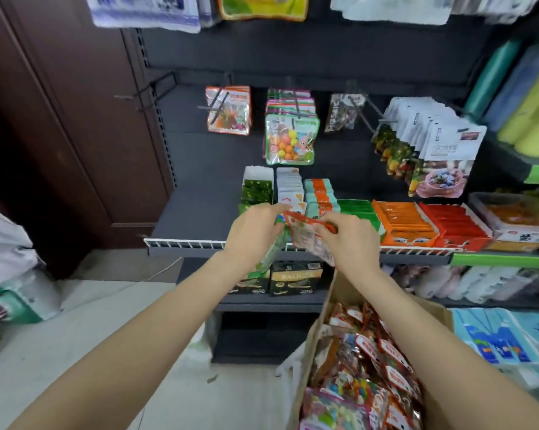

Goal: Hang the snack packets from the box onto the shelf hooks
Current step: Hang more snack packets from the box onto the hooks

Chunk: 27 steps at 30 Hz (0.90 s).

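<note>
Above the shelf's white front rail [184, 243], between your two hands, the snack packet [305, 235] hangs with its long axis roughly vertical, red header up and tilted toward your right. Your right hand [349, 240] pinches that header edge; your left hand [256, 231] curls round a green packet [269, 259]. Both forearms reach forward, the cardboard box [333, 305] below your right arm.

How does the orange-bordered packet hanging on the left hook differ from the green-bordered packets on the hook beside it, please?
The orange-bordered packet appears to hang alone or nearly so; the green-bordered packets form a thick stack along their hook. The orange-bordered packet sits back near the panel, while the front one of the green-bordered packets hangs forward and lower. Both have clear windows showing colourful contents.
</note>
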Available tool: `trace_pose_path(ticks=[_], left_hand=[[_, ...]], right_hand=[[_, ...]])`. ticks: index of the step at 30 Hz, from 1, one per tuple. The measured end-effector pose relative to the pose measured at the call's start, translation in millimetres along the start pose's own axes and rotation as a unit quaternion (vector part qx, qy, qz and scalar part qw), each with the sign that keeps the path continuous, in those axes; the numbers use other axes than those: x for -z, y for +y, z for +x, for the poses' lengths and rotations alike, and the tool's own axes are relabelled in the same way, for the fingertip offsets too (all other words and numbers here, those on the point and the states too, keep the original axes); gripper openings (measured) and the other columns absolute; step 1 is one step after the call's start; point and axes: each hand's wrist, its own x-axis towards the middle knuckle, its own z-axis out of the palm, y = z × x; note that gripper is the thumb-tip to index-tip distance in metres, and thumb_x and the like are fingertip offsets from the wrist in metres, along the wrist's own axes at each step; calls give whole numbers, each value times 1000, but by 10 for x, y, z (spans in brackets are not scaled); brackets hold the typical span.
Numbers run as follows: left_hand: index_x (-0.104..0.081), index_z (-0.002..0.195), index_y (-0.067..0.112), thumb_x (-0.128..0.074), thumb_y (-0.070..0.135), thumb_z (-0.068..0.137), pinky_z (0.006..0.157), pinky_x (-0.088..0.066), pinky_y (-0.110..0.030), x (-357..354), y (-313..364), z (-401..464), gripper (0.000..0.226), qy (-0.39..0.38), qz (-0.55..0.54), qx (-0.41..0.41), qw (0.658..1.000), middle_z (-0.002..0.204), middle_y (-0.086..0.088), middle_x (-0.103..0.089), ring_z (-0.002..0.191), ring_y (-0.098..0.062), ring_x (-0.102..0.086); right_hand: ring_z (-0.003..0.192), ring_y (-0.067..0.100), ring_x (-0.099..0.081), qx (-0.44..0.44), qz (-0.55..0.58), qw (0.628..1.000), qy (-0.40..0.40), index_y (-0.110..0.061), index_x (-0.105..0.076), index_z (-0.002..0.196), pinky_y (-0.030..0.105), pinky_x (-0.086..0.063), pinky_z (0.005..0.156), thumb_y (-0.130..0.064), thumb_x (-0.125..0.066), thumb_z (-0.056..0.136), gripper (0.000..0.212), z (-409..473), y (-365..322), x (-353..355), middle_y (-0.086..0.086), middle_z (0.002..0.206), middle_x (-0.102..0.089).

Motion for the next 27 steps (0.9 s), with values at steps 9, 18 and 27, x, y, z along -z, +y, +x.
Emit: trace_pose_path(ticks=[9, 18, 27], left_hand=[[-71, 96, 12, -59, 11, 89, 77, -46, -33, 579, -1063, 504, 14, -17, -9, -94, 995, 86, -1, -57, 90, -25, -60], [-74, 85, 9, -69, 7, 81, 66, -35, -7, 898, -1681, 783, 7, 33, -135, -215, 967, 73, 3, -53, 69, -10, -51], [-60, 122, 19, -68, 10, 84, 77, -46, -19, 1118, -2046, 930, 39, 33, -198, -66, 978, 77, 2, -66, 75, -9, -61]], right_hand=[[70, 12, -63, 49, 143, 985, -80, -29, -73, 83, 27, -41, 59, -43, -58, 88, 21, 482, -1034, -440, -5, 75, -71], [101, -6, -56, -100, 410, 875, -237, -20, -55, 127, 8, -45, 82, -17, -55, 93, 34, 1101, -1437, -797, -10, 117, -62], [72, 14, -65, -113, 424, 888, -135, -13, -58, 79, 23, -51, 65, -9, -64, 87, 11, 1426, -1604, -836, 5, 82, -70]])
